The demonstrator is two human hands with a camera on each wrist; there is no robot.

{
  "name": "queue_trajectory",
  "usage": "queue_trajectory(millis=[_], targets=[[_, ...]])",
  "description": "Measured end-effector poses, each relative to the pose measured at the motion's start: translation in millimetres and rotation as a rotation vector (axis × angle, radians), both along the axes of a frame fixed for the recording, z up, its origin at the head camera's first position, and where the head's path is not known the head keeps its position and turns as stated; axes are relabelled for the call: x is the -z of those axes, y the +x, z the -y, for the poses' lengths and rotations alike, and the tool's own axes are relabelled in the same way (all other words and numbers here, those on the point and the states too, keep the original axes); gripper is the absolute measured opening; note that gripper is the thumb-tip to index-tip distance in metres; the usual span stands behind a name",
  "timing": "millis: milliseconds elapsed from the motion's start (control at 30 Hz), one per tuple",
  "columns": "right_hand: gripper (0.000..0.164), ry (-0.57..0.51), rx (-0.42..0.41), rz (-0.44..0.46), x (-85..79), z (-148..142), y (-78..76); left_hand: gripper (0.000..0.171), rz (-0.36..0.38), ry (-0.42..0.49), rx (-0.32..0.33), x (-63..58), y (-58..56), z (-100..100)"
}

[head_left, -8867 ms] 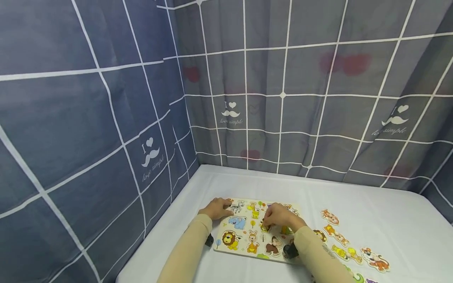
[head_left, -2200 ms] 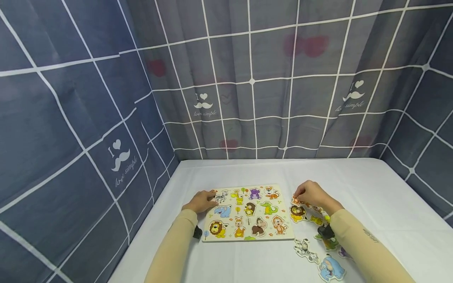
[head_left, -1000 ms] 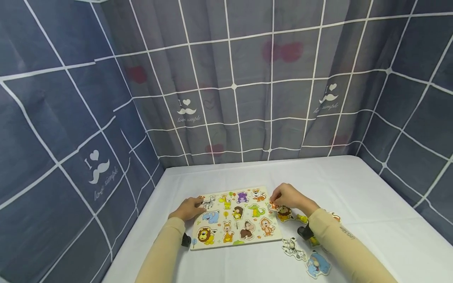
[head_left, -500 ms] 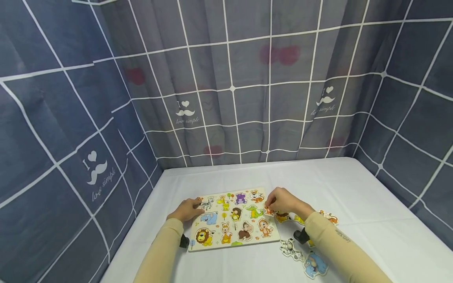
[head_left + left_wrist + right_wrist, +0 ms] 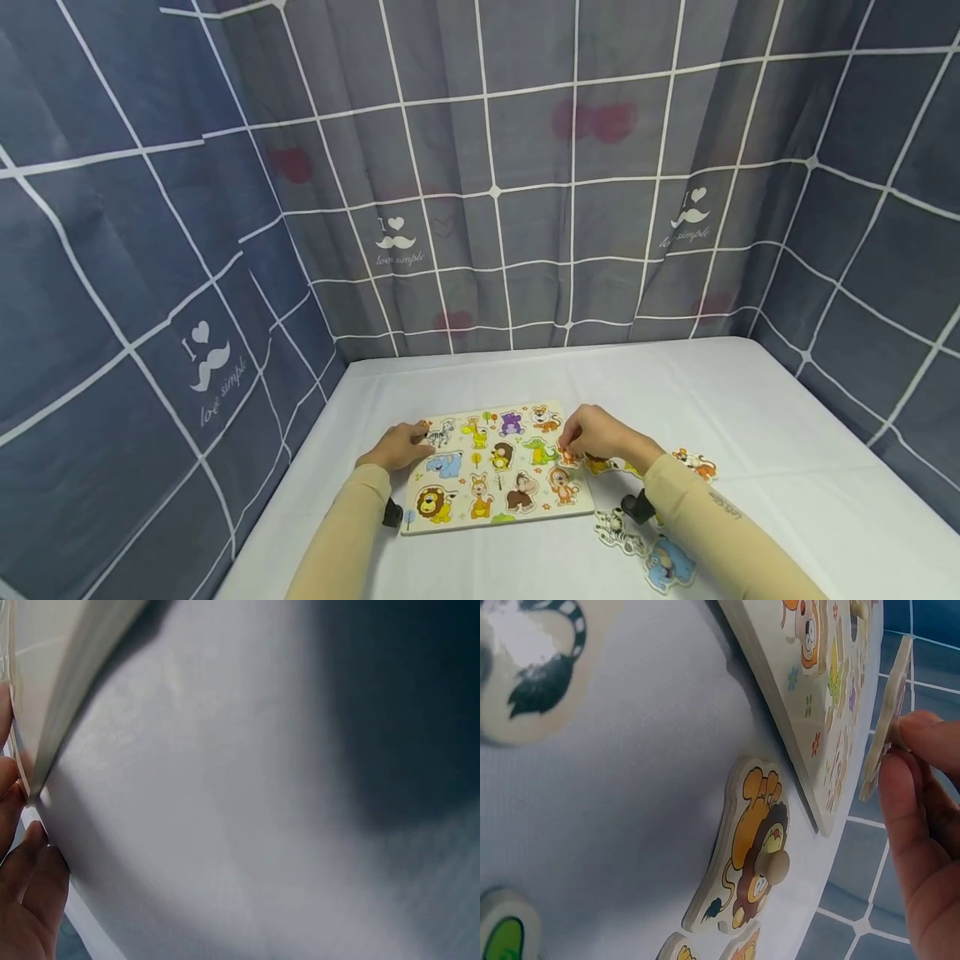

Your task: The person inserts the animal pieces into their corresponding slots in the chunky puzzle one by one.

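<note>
A flat animal puzzle board (image 5: 501, 508) lies on the table, printed with a zebra, giraffe, lion and other animals. My left hand (image 5: 396, 446) rests over its left edge, fingers relaxed, thumb on the top face; the left wrist view shows fingertips (image 5: 34, 836) at the board's corner. Between thumb and fingertips, my right hand (image 5: 600, 433) pinches an orange-and-white animal puzzle piece (image 5: 567, 457) over the board's right edge. That puzzle piece (image 5: 889, 716) is edge-on in the right wrist view, its picture mostly hidden. A loose lion piece (image 5: 754, 840) with a wooden knob lies close by.
Right of the board lie loose pieces: a zebra (image 5: 619, 532), an elephant (image 5: 670, 564) and a tiger (image 5: 696, 464). The right forearm hides more of them. A white cloth covers the table (image 5: 480, 375), and grey-blue checked curtains (image 5: 525, 250) hang behind and beside it.
My right hand was over the hedgehog, went to the loose pieces at the right, and has carried one left to the board's right edge. My left hand stays at the board's left edge.
</note>
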State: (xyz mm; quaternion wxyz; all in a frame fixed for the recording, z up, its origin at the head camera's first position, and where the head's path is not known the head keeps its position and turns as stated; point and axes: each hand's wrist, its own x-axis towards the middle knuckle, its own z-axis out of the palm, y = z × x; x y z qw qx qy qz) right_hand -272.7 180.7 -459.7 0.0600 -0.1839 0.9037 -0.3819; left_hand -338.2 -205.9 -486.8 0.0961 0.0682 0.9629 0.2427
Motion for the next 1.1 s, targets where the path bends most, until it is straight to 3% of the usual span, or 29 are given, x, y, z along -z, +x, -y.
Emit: queue_trajectory(millis=[267,733,1100], targets=[[0.017,-0.017,-0.053,-0.006,5.4,-1.8,-0.2,0.060,0.003,0.009,-0.009,-1.5,6.6,0.7],[0.013,-0.044,-0.112,0.039,3.1,-0.1,6.1,0.062,-0.015,-0.008,-0.024,2.8,1.9,0.2],[0.014,-0.039,-0.181,0.041,7.3,2.2,6.4,0.061,-0.002,-0.006,-0.041,-4.1,6.6,-3.8]])
